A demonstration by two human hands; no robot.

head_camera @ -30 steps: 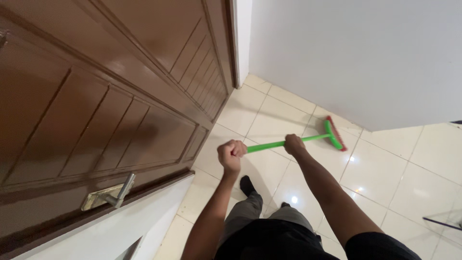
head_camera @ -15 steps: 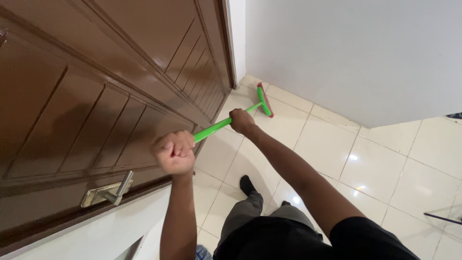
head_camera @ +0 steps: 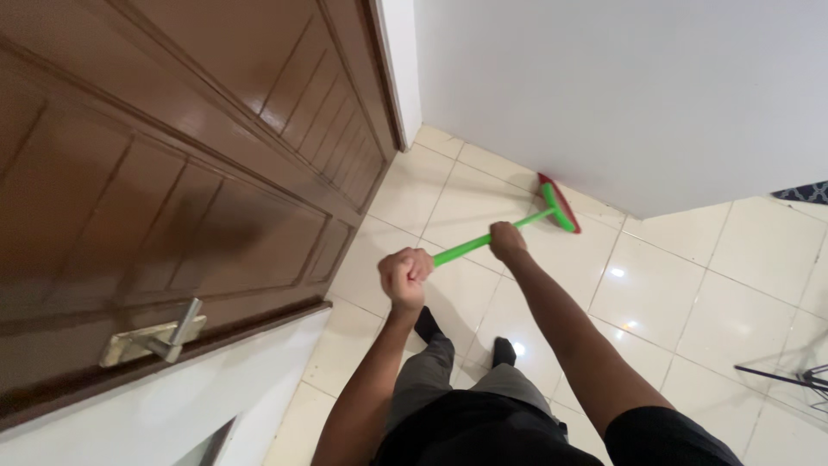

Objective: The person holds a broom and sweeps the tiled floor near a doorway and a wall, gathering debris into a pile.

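A broom with a bright green handle (head_camera: 461,247) and a green head with red bristles (head_camera: 558,204) rests on the cream tiled floor (head_camera: 690,302), its head against the foot of the white wall (head_camera: 621,95). My left hand (head_camera: 404,274) is a fist around the near end of the handle. My right hand (head_camera: 505,241) grips the handle further down, closer to the head. Both arms reach forward from my body; my grey trousers and dark feet show below.
A brown panelled wooden door (head_camera: 172,173) with a metal lever handle (head_camera: 153,338) stands on the left. A white wall corner juts in on the right. Thin dark metal legs (head_camera: 780,377) sit at the right edge, and a patterned mat corner (head_camera: 802,192) lies beyond the wall.
The broom head has swung from the corner by the door to the right, along the wall's foot. My left hand dropped back toward my body and the view shifted slightly.
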